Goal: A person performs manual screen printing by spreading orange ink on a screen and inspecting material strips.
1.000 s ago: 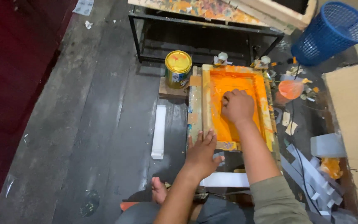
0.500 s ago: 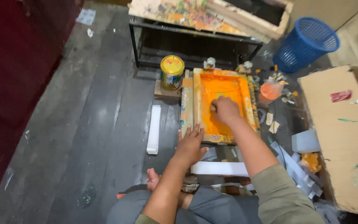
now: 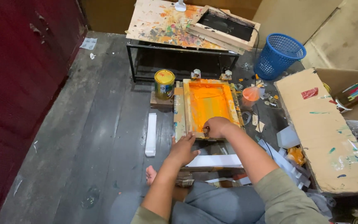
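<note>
The wooden screen-printing frame (image 3: 208, 108), its mesh flooded with orange ink, lies flat on the dark plank floor (image 3: 83, 137) in front of where I sit, and everything else I can place around it. Beyond its far edge stands a low black-legged tabletop (image 3: 162, 25), its board smeared with many colours, carrying a second frame with a dark mesh (image 3: 224, 27). To the right of the orange frame sprawls a large open cardboard box (image 3: 324, 128) streaked with paint; up and to the right of the frame sits a blue plastic basket (image 3: 279, 55). To the left of the frame, well apart from it, a long white strip (image 3: 151, 134) rests on the floor. At the frame's far left corner a yellow-lidded paint can (image 3: 164, 84) stands upright on a small wooden block. Just beside the frame's right rail is a small cup of orange ink (image 3: 250, 94). My right hand (image 3: 214, 127) is curled shut over the frame's near edge, gripping a small tool I cannot make out. My left hand (image 3: 183, 150) is spread wide, fingers flat, pressing down at the frame's near left corner.
</note>
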